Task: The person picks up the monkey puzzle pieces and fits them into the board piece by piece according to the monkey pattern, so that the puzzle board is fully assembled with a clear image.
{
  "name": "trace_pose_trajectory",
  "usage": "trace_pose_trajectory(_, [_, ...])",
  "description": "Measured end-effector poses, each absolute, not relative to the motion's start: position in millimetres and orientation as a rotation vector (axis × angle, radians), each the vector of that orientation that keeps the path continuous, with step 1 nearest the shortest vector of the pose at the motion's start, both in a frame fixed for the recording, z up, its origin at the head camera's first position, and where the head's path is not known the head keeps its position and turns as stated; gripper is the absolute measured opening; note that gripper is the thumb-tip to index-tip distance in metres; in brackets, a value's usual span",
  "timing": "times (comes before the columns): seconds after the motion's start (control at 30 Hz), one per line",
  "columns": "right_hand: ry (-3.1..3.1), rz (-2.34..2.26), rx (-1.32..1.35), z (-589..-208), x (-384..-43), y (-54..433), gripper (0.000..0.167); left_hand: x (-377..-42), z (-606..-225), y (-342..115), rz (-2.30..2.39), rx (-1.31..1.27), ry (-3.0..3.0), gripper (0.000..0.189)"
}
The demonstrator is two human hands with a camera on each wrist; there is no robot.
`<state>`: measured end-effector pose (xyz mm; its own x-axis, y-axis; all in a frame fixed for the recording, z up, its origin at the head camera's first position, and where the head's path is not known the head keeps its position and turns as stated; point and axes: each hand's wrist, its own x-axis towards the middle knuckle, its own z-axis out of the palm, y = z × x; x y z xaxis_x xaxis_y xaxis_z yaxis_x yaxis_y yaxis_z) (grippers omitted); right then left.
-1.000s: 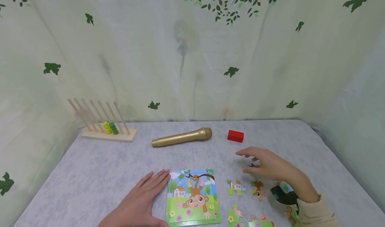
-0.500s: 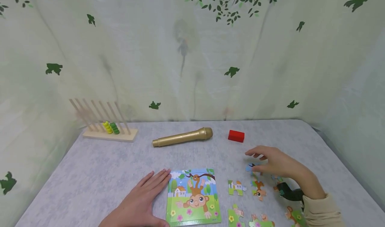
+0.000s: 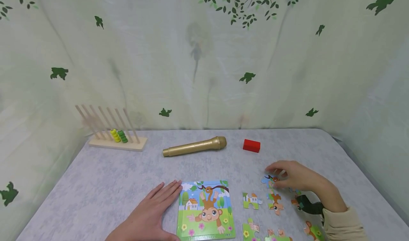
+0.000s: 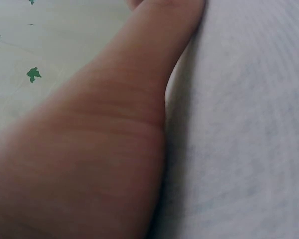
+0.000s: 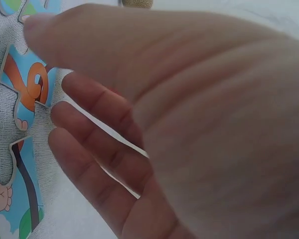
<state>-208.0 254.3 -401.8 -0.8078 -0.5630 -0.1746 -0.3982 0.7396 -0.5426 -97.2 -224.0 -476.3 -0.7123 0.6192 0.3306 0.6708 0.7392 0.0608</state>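
Note:
My left hand (image 3: 151, 211) lies flat, fingers straight, its fingertips at the left edge of a square picture board (image 3: 206, 211) showing a hanging monkey. In the left wrist view, only blurred forearm and hand skin appear beside the cloth. My right hand (image 3: 295, 175) hovers low at the right, fingers loosely bent, over a blue jigsaw piece (image 3: 269, 181) with an orange tail. The right wrist view shows the thumb (image 5: 45, 37) overlapping that tail piece (image 5: 32, 82), other fingers spread apart below. Another piece with a dark branch (image 5: 26, 184) lies near.
Several loose jigsaw pieces lie right of the board, including a house piece (image 3: 251, 200) and a monkey-face piece (image 3: 275, 202). Behind are a gold toy microphone (image 3: 195, 147), a red block (image 3: 251, 146) and a wooden peg stand (image 3: 118, 144) with beads. A leaf-patterned curtain (image 3: 204, 74) backs the table.
My right hand has moved right and slightly down toward the tail piece, uncovering more of it, and its fingers have drawn in. The left hand has stayed by the board.

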Motion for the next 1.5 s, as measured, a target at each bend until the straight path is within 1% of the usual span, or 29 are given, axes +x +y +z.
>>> trace_pose_trajectory(0.27, [2.571,-0.721,-0.705,-402.8,-207.0,254.0,0.043,-96.3,-476.1,-223.5,-0.265,-0.996,-2.668,0.128])
trace_pose_trajectory(0.57, [2.582,-0.701,-0.776,-408.5,-209.9,255.9,0.04,-96.1,-475.3,-222.7,-0.267,-0.985,-2.698,0.126])
trace_pose_trajectory(1.27, [2.642,-0.616,-0.798,-406.9,-208.7,252.2,0.038,-97.3,-477.5,-224.1,-0.256,-1.003,-2.653,0.126])
trace_pose_trajectory(1.5, [2.657,-0.633,-0.744,-406.2,-207.3,250.2,0.038,-97.6,-478.0,-224.0,-0.251,-1.003,-2.646,0.127])
